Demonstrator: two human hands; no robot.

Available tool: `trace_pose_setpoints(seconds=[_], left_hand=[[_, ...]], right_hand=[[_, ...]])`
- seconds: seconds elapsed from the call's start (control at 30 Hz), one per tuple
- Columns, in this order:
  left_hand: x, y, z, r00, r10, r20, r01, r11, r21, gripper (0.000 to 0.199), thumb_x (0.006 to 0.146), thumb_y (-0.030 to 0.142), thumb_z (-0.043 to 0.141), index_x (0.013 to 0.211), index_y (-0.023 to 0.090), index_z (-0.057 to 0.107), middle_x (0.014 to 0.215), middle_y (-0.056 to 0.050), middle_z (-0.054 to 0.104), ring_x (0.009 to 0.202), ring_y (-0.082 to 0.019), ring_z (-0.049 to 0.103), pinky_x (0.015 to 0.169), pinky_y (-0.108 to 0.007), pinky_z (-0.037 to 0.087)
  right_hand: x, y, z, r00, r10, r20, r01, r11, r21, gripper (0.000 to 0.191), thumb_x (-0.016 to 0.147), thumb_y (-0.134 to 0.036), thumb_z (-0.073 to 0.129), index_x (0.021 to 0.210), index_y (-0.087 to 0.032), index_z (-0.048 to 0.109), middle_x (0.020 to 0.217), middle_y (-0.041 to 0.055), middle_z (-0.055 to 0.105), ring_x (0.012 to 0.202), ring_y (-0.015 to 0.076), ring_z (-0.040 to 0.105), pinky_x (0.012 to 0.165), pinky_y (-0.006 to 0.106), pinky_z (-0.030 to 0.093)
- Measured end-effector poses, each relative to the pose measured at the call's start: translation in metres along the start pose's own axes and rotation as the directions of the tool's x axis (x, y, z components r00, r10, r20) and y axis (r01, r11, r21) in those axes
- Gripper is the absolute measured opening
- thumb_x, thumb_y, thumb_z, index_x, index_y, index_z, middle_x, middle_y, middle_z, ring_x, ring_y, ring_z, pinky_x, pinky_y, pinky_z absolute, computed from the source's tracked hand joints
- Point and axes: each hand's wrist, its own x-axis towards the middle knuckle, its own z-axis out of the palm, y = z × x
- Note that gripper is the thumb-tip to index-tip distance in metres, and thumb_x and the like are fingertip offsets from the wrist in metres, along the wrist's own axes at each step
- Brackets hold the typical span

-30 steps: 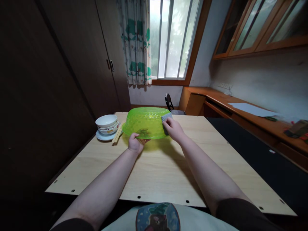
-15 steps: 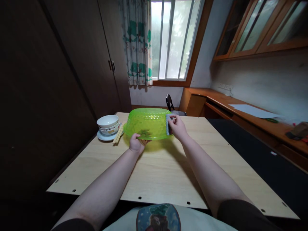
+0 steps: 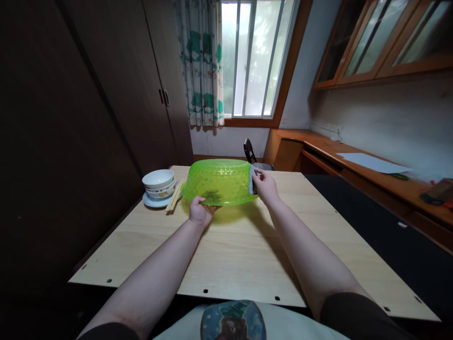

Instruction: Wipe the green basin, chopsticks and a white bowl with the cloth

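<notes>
A green translucent plastic basin (image 3: 219,182) was held at the centre of the frame, its inside hidden from view. Its near rim was gripped by the left hand (image 3: 200,211), the fingers hidden behind it. A grey scouring pad (image 3: 252,180) was pinched against its right side by the right hand (image 3: 265,185). Stacked white bowls (image 3: 158,179) on a saucer (image 3: 150,201) were placed just left of it, with chopsticks (image 3: 173,198) beside them, on the pale wooden table (image 3: 240,264).

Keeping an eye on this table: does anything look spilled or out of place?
Nothing looks spilled or broken. The green plastic basin appears upside down, held by the left hand while the right hand presses a grey pad to its side; no water shows.
</notes>
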Motion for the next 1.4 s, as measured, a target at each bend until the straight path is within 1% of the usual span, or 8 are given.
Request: trace_pose_setpoints(seconds=[0.27,0.6,0.7,0.9,1.07,1.2,1.3,1.4], left_hand=[[0.000,-0.003,0.001,1.000,-0.013,0.006,0.013,1.000,-0.012,0.048,0.065,0.020,0.043,0.106,0.015,0.066,0.081,-0.007,0.073,0.074,-0.023,0.068,0.069,-0.038,0.054],[-0.001,-0.004,-0.001,0.999,-0.014,0.035,0.014,1.000,0.015,0.047,0.064,0.023,0.044,0.104,0.014,0.066,0.080,-0.008,0.073,0.069,-0.022,0.067,0.065,-0.036,0.054],[-0.001,-0.003,0.000,1.000,-0.004,0.015,0.004,1.000,0.002,0.048,0.065,0.023,0.043,0.106,0.014,0.066,0.081,-0.008,0.073,0.069,-0.022,0.067,0.065,-0.037,0.053],[0.000,0.002,0.002,0.999,0.027,-0.024,-0.028,0.999,-0.036,0.049,0.065,0.021,0.043,0.107,0.016,0.066,0.083,-0.007,0.072,0.072,-0.021,0.067,0.067,-0.036,0.053],[0.002,0.003,0.000,0.999,0.025,-0.025,-0.026,0.998,-0.051,0.047,0.065,0.023,0.042,0.105,0.015,0.066,0.081,-0.008,0.072,0.070,-0.021,0.067,0.065,-0.036,0.054],[0.002,0.004,-0.001,0.999,0.029,-0.037,-0.031,0.997,-0.072,0.048,0.065,0.023,0.043,0.106,0.016,0.066,0.083,-0.008,0.072,0.071,-0.021,0.067,0.064,-0.035,0.053],[0.002,0.008,-0.001,0.996,0.037,-0.080,-0.046,0.993,-0.110,0.047,0.064,0.023,0.044,0.105,0.017,0.066,0.081,-0.007,0.071,0.067,-0.021,0.066,0.058,-0.033,0.052],[0.003,0.012,-0.001,0.990,0.044,-0.135,-0.063,0.987,-0.146,0.044,0.065,0.025,0.045,0.103,0.017,0.067,0.076,-0.006,0.070,0.063,-0.020,0.066,0.053,-0.031,0.051]], right_hand=[[-0.024,-0.013,0.022,0.974,-0.125,0.187,0.139,0.988,-0.062,0.053,0.075,-0.040,0.062,0.125,-0.024,0.057,0.072,-0.0025,0.057,0.056,0.0111,0.048,0.052,0.025,0.045],[0.005,0.008,-0.006,0.989,-0.114,-0.099,0.099,0.984,-0.147,0.048,0.076,-0.046,0.058,0.114,-0.018,0.069,0.077,0.0029,0.065,0.069,0.0172,0.055,0.069,0.031,0.044],[-0.007,0.006,0.005,0.979,-0.193,-0.069,0.176,0.963,-0.206,0.048,0.081,-0.044,0.053,0.122,-0.021,0.064,0.078,0.0026,0.065,0.068,0.0170,0.054,0.067,0.031,0.044],[-0.026,0.000,0.020,0.945,-0.313,0.099,0.328,0.911,-0.249,0.047,0.082,-0.041,0.055,0.125,-0.025,0.062,0.069,-0.0007,0.059,0.062,0.0146,0.051,0.064,0.029,0.043],[-0.006,0.012,0.006,0.969,-0.246,-0.029,0.238,0.957,-0.164,0.045,0.081,-0.042,0.056,0.121,-0.022,0.065,0.070,-0.0009,0.058,0.063,0.0147,0.050,0.064,0.030,0.043],[0.009,0.023,-0.002,0.975,-0.217,-0.045,0.211,0.972,-0.101,0.045,0.080,-0.045,0.058,0.117,-0.021,0.065,0.072,-0.0010,0.058,0.066,0.0150,0.052,0.066,0.030,0.044],[0.009,0.028,-0.004,0.955,-0.289,-0.069,0.287,0.957,-0.033,0.042,0.083,-0.050,0.053,0.111,-0.020,0.063,0.075,0.0006,0.059,0.066,0.0150,0.053,0.063,0.029,0.045],[0.005,0.031,-0.011,0.887,-0.453,-0.096,0.444,0.891,-0.100,0.034,0.086,-0.051,0.048,0.093,-0.021,0.062,0.081,0.0035,0.061,0.072,0.0169,0.055,0.067,0.032,0.046]])
